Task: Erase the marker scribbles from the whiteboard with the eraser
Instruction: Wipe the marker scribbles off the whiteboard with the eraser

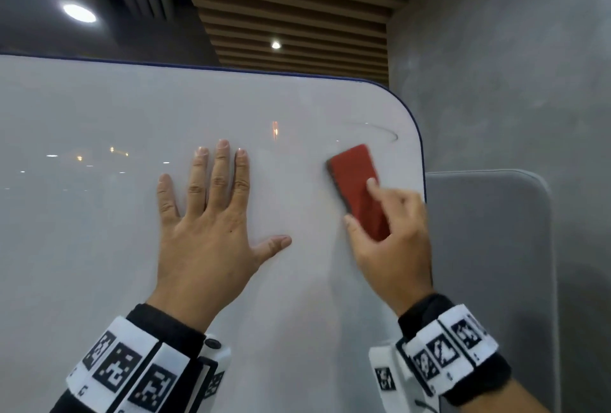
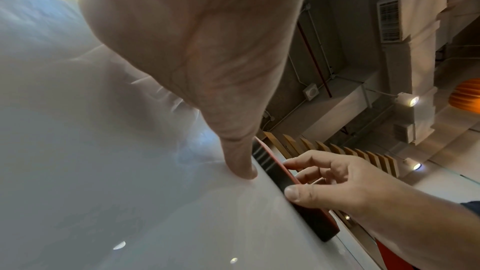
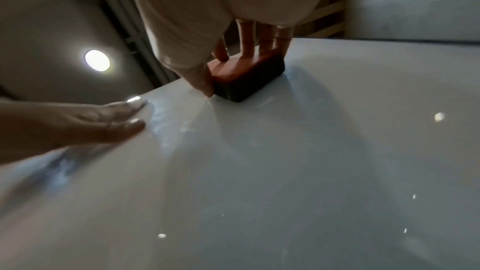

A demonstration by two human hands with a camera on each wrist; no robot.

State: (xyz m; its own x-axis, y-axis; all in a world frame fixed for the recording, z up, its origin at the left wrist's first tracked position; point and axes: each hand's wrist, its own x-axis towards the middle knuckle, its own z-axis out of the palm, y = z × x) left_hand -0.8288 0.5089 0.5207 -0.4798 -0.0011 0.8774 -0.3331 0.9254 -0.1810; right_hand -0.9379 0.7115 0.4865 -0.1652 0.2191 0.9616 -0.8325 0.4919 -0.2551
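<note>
Our left hand (image 1: 211,224) lies flat on the whiteboard (image 1: 99,214), fingers straight and spread, holding nothing. We judge it is there to steady the board against the rubbing. In the left wrist view only the thumb is plain, its tip pressed to the surface.

Just right of that hand, near the board's rounded upper right corner, our right hand (image 1: 393,240) grips the eraser (image 1: 355,181). The thumb sits on its left edge and the fingers curl over its red back, so the dark felt side faces the board. In the right wrist view the felt lies flat on the surface, which suits a wiping stroke. The long side runs up and a little left, which we take as a way to cover a broad band per pass.

Above the eraser, toward the corner, a faint curved stroke (image 1: 380,131) shows. We think it is the scribble left to clear, though it could be a smear or a reflection. We see no other marks. Bright spots on the board look like reflected lamps.

The eraser and right hand are blurred in the head view. The fingers hide the eraser's lower end, and the board's left and bottom edges run out of view. To the right stands a grey panel (image 1: 489,263).
</note>
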